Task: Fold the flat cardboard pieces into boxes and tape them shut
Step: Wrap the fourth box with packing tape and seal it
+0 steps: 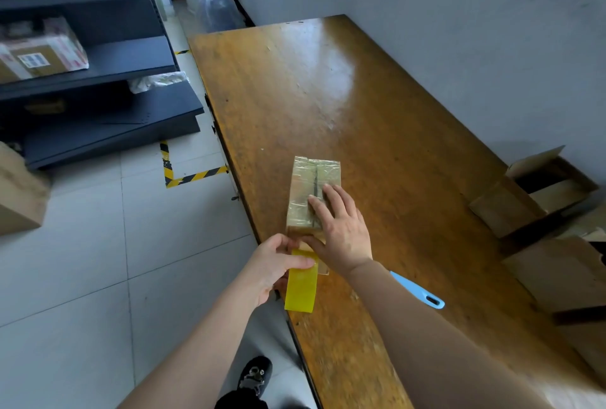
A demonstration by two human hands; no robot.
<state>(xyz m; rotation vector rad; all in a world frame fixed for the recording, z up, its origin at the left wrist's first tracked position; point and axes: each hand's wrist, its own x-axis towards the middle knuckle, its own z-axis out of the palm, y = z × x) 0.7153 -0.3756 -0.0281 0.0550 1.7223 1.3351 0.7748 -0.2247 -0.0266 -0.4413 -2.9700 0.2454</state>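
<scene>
head view: we see a small brown cardboard box on the glossy brown wooden table, near its left edge, top seam covered with shiny clear tape. the right hand lies flat on the near part of the box top, fingers straight and spread, pressing, curled round nothing. the left hand grips a translucent yellow roll of packing tape just at the near end of the box, thumb over the roll, fingers curled behind it. a strip seems to run from roll to box (blurred, we cannot tell where it sticks). a blue plastic tool handle pokes out from behind the right forearm. open brown cardboard boxes sit at the table's right side.

handling, our judgement: the box looks light and hollow, so it would slide on the glossy wood unless pinned from above. the walls are stiff, but the top flaps could cave in under hard pressure. best hold is a flat palm on top or a grip on the side walls. the tape film looks slick.
</scene>
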